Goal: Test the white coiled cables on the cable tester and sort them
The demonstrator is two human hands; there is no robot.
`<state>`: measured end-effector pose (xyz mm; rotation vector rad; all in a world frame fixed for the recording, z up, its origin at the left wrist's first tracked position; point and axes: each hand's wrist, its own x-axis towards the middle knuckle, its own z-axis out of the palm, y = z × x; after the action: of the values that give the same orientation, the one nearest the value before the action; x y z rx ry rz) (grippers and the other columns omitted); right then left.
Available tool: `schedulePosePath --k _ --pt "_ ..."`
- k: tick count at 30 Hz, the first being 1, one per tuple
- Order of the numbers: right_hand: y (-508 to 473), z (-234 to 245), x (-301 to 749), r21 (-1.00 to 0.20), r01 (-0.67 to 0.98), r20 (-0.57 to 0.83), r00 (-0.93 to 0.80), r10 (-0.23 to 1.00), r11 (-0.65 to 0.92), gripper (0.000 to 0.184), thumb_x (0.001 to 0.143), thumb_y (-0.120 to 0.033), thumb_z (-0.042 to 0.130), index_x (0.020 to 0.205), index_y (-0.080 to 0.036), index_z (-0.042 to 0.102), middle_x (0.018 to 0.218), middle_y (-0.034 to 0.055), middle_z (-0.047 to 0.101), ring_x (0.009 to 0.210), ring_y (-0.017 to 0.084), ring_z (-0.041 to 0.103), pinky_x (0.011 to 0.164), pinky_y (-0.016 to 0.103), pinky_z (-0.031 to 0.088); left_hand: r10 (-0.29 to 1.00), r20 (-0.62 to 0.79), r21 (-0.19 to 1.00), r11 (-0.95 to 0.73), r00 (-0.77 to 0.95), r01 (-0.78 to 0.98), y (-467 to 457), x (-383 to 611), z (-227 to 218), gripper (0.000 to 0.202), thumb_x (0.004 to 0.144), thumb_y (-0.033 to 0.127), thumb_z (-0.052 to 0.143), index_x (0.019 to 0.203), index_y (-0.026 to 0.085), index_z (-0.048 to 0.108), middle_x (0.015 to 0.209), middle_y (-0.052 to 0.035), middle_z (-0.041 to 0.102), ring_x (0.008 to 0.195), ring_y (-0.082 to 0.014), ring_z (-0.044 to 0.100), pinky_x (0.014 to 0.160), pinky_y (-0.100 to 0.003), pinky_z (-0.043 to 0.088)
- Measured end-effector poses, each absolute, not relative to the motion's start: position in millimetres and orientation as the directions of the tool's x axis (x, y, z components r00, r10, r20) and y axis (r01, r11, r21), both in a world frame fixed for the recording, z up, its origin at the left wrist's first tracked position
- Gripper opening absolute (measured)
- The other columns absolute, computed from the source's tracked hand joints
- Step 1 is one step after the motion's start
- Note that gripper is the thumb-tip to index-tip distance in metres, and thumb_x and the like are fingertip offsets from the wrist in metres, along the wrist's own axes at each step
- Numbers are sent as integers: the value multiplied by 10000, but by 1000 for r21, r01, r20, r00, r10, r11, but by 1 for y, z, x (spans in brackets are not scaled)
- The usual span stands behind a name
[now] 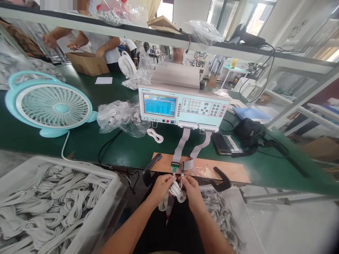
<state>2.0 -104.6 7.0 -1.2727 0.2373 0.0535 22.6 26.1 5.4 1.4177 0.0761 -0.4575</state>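
A coiled white cable (177,191) hangs between my two hands, over my lap. The fingers of my left hand (162,186) pinch one end of it, right at the small green circuit board (174,169) on the bench edge. My right hand (191,187) pinches the other end, close to a dark connector (182,167). Whether the plugs are fully seated is too small to tell. Two grey ribbon cables (182,144) run from these connectors up to a white tester (182,106) with a lit blue screen. Both hands are closed.
Left of me stands a bin (106,190) of coiled cables; another bin (243,211) is at lower right. Black clamps (152,169) hold a copper-coloured board (212,170). A light-blue fan (53,106), a phone (221,144) and a loose white cable (155,135) lie about. People work beyond.
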Motion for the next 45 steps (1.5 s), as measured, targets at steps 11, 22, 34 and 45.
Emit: schedulePosePath --k 11,22,34,45 --pt "-103 6 -1 -924 -160 -189 981 -52 347 271 760 -425 638 740 -156 654 614 -5 546 589 139 457 596 242 357 -122 -227 931 263 966 252 15 16 -2 355 706 437 631 560 122 559 507 25 466 473 -75 399 478 -196 322" --pt "-100 1 1 -919 -165 -211 973 -92 359 336 677 -485 703 781 -167 677 736 28 640 738 204 561 680 258 428 -150 -223 918 300 963 259 9 20 -3 422 677 528 624 562 146 488 443 40 450 378 -73 402 390 -188 287" --pt "-107 -29 13 -923 -138 -176 982 -73 359 431 585 -573 725 710 -164 676 716 57 659 725 243 600 702 306 463 -140 -221 932 260 965 251 4 22 1 494 624 637 594 553 173 440 403 54 412 303 -77 380 293 -186 255" --pt "-97 3 -17 -965 -100 -127 987 -99 243 355 726 -505 616 626 -189 490 577 -25 469 532 134 423 498 235 359 -104 -279 906 300 955 298 0 -4 13 383 683 511 616 628 141 532 482 57 410 392 -59 386 365 -166 311"
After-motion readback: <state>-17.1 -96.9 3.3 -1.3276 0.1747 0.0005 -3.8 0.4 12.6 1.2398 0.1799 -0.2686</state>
